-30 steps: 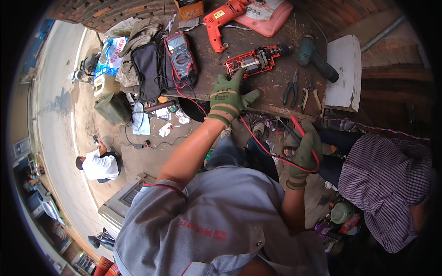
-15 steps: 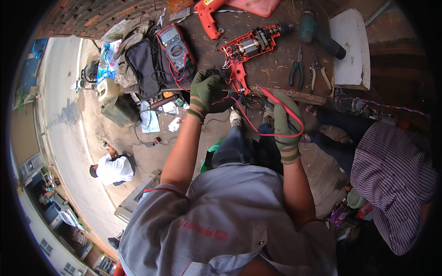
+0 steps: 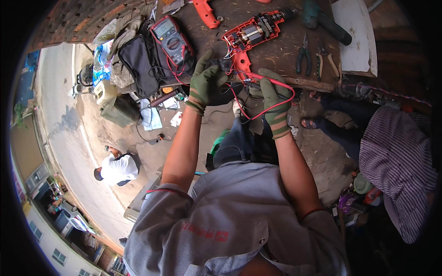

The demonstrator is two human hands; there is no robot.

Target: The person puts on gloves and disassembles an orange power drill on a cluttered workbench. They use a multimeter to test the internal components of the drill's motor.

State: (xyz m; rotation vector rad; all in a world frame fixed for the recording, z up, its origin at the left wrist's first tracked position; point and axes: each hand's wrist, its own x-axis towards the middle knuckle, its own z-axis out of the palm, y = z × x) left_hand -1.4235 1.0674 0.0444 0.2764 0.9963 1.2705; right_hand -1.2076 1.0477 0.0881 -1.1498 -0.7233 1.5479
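Note:
My left hand, in a green glove, pinches a small black part at the handle of an opened red drill, whose motor and wires show. My right hand, also gloved, grips the red test probe and a black one below it, their leads looping around it near the bench edge. A red-and-grey multimeter lies left of the drill on a black bag. Dark-handled pliers and pale-handled pliers lie to the right.
The wooden bench also holds a red drill housing and a teal drill beside a white board. Jerrycans and papers litter the ground. A person in checked clothing is at right; one in white squats left.
My left hand has moved left from the drill's motor to the black part at its handle, which now shows. My right hand has risen leftward with the probes toward that handle.

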